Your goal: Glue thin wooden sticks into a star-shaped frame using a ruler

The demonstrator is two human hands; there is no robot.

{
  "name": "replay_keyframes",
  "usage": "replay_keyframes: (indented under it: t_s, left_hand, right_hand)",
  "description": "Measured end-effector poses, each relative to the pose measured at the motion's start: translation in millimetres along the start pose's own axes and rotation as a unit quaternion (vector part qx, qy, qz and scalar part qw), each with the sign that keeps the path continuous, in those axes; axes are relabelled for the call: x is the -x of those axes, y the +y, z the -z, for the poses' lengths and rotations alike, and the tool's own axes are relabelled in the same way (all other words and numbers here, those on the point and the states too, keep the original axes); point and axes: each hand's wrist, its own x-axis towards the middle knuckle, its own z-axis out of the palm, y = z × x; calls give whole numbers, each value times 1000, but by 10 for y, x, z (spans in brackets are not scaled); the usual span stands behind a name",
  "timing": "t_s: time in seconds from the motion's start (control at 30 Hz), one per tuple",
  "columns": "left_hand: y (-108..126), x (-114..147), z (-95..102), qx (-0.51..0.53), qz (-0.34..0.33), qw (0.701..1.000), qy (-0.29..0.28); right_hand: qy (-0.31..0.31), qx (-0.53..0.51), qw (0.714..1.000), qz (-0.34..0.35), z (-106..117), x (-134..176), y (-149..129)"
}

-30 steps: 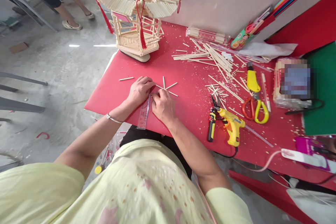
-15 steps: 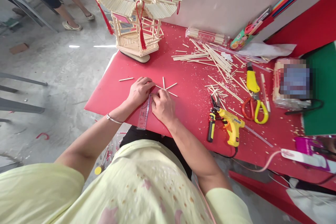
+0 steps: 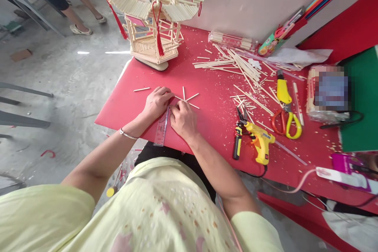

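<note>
Short wooden sticks [image 3: 191, 97] lie in a star pattern on the red tabletop, partly covered by my hands. My left hand [image 3: 157, 104] rests at the left of the star, fingers bent together with their tips by one stick's end. My right hand [image 3: 183, 120] is curled at the star's lower side, thumb and forefinger close together near its centre. Whatever the fingertips pinch is hidden. Between my hands a clear ruler [image 3: 161, 132] reaches past the table's front edge. A single loose stick [image 3: 141, 89] lies left of my left hand.
A stick-built pagoda model [image 3: 155, 27] with red tassels stands at the back. To the right lie loose sticks [image 3: 245, 67], pliers [image 3: 238, 138], a yellow glue gun [image 3: 261, 141] and yellow-handled cutters [image 3: 286, 106]. Another person's legs [image 3: 73, 0] show at upper left.
</note>
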Motion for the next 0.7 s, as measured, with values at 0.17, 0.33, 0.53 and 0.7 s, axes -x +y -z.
replay_keyframes:
  t_s: [0.17, 0.33, 0.53, 0.7]
  left_hand:
    - [12, -5, 5, 3, 5, 1000, -3]
    - [9, -1, 3, 5, 7, 1000, -3]
    - [-2, 1, -5, -1, -3, 1000, 3]
    - [-4, -2, -9, -5, 0, 1000, -1]
  right_hand:
    - [-1, 1, 1000, 2, -5, 1, -1]
    - [0, 5, 1000, 3, -12, 2, 6]
    - [12, 7, 1000, 5, -25, -1, 13]
    - [8, 8, 1000, 5, -11, 2, 8]
